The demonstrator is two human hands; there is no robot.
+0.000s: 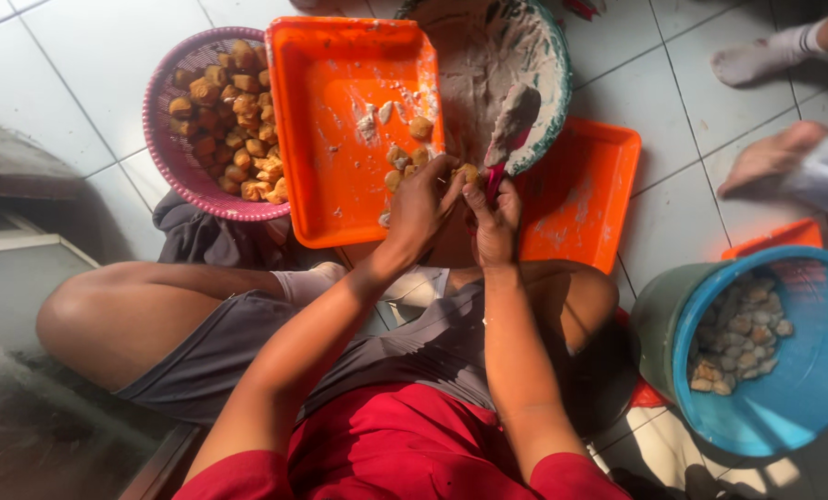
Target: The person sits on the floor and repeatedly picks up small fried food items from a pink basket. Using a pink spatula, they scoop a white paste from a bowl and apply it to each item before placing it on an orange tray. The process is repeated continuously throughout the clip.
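1. A pink basket (175, 159) heaped with golden fried tofu puffs (231, 116) is seen at far left on the tiled floor (71, 74).
2. A large orange tray (340, 176) is set just beside the basket, overlapping its rim; a few stuffed pieces (403, 157) are scattered on it.
3. The left arm is stretched forward from the lower left, elbow bent, wrist over the near edge of the tray.
4. The left hand (420, 206) is curled shut on a tofu piece (468, 172), held at fingertips above the tray's right corner.
5. The right arm is run nearly straight up from the lap.
6. The right hand (494, 218) is closed around a red-handled spoon (511, 125), its paste-coated blade pointed up over the bowl; the two hands are touching at the piece.
7. A bowl of grey paste (488, 56) is seen behind the hands, resting on a second orange tray (590, 199).
8. A blue bucket (803, 389) with pale filled pieces is placed at lower right.
9. Another person's feet (766, 153) are seen at upper right.
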